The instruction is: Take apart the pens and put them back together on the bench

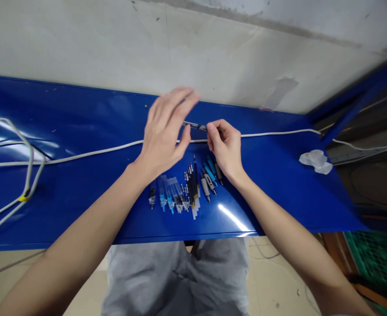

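Observation:
My right hand [224, 147] is closed in a pinch on a dark pen part [195, 126], held above the blue table [81, 193]. My left hand [167, 129] hovers just left of it, fingers stretched out and slightly blurred, its thumb and fingertips close to the free end of the pen part. Below both hands several pen pieces lie in rows on the table: clear barrels with blue tips [169, 195], thin dark refills [191, 180] and blue and grey grip sections [209, 175].
A white cable [98, 152] runs across the table from left to right, looping at the far left [29, 175]. A crumpled white tissue [316, 160] lies at the right end. A pale wall stands behind; a green crate [371, 252] sits on the floor at right.

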Demonstrator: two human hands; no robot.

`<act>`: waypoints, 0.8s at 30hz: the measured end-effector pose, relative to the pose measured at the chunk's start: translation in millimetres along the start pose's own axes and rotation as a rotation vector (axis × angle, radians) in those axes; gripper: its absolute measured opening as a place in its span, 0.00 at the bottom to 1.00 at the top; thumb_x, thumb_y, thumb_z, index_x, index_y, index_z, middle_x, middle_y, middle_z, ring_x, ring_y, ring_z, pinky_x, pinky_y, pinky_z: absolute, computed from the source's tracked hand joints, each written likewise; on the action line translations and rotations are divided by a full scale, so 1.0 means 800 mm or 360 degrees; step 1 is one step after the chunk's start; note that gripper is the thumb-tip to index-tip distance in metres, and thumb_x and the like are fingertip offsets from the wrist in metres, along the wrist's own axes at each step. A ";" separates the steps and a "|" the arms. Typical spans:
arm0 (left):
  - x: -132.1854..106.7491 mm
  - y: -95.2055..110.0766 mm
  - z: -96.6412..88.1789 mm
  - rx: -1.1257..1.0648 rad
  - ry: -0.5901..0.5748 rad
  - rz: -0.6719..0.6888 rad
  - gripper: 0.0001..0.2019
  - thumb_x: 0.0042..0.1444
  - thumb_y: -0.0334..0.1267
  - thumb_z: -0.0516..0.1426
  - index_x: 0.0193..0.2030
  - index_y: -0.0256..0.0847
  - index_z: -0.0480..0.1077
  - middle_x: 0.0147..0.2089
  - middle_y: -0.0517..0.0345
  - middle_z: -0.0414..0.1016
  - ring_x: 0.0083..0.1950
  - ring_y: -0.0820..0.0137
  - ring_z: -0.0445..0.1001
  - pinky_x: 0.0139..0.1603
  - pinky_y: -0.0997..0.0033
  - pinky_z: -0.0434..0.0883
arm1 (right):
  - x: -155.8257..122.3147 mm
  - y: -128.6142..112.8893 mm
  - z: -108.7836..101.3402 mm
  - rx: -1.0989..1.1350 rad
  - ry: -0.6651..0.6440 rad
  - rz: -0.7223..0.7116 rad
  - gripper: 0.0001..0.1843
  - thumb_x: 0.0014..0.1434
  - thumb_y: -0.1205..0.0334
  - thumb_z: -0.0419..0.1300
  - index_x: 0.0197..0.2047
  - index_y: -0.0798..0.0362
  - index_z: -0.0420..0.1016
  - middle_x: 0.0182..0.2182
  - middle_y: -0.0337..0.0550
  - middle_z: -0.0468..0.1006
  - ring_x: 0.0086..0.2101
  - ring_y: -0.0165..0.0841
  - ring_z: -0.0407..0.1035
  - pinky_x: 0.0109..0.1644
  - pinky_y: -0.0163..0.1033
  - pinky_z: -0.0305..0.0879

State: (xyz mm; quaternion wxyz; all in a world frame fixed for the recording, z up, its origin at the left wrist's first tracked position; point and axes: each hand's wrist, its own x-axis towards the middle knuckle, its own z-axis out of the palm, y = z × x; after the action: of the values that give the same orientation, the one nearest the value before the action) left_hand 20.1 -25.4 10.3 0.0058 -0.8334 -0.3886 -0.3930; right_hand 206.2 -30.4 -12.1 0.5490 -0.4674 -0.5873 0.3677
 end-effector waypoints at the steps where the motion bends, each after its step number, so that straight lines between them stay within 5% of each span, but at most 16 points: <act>1: 0.000 -0.005 0.001 0.0034 0.0059 -0.0032 0.24 0.73 0.40 0.49 0.74 0.48 0.57 0.74 0.45 0.63 0.77 0.54 0.59 0.76 0.43 0.59 | 0.002 0.001 -0.001 0.0051 0.0024 0.0010 0.24 0.64 0.35 0.64 0.34 0.48 0.72 0.23 0.35 0.67 0.23 0.29 0.60 0.27 0.38 0.57; 7: -0.004 -0.025 0.015 0.0053 0.0046 -0.0155 0.16 0.74 0.50 0.47 0.55 0.49 0.71 0.65 0.47 0.72 0.68 0.52 0.68 0.67 0.45 0.66 | 0.007 0.000 -0.004 0.0190 0.0075 0.0052 0.24 0.59 0.35 0.68 0.39 0.47 0.74 0.26 0.36 0.71 0.24 0.29 0.65 0.21 0.36 0.58; 11: -0.005 -0.028 0.016 0.0019 0.0037 -0.0152 0.16 0.74 0.51 0.48 0.49 0.46 0.72 0.61 0.51 0.75 0.64 0.54 0.69 0.63 0.48 0.66 | 0.010 0.007 -0.008 0.0166 0.0002 0.0073 0.27 0.60 0.31 0.65 0.32 0.48 0.72 0.21 0.35 0.68 0.20 0.28 0.63 0.19 0.35 0.56; 17: -0.006 -0.027 0.016 -0.0059 -0.0072 -0.0182 0.14 0.73 0.49 0.52 0.46 0.45 0.74 0.49 0.53 0.79 0.54 0.58 0.76 0.56 0.53 0.70 | 0.014 0.015 -0.018 0.0072 -0.0026 0.0076 0.33 0.63 0.27 0.58 0.26 0.49 0.70 0.17 0.35 0.61 0.19 0.29 0.62 0.22 0.37 0.58; 24: -0.011 -0.027 0.021 -0.0139 -0.0045 -0.0253 0.10 0.73 0.45 0.53 0.48 0.45 0.73 0.45 0.53 0.78 0.46 0.64 0.77 0.47 0.62 0.74 | 0.013 -0.002 -0.014 0.0093 -0.0293 -0.0010 0.20 0.61 0.38 0.68 0.40 0.46 0.77 0.28 0.37 0.71 0.23 0.28 0.64 0.21 0.37 0.59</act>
State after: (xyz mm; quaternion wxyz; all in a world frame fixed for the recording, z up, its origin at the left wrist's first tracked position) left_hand 13.3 -10.7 -13.6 -0.0671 -0.8048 -0.4360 -0.3971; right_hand 217.6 -22.0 -6.0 0.5073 -0.4135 -0.6258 0.4243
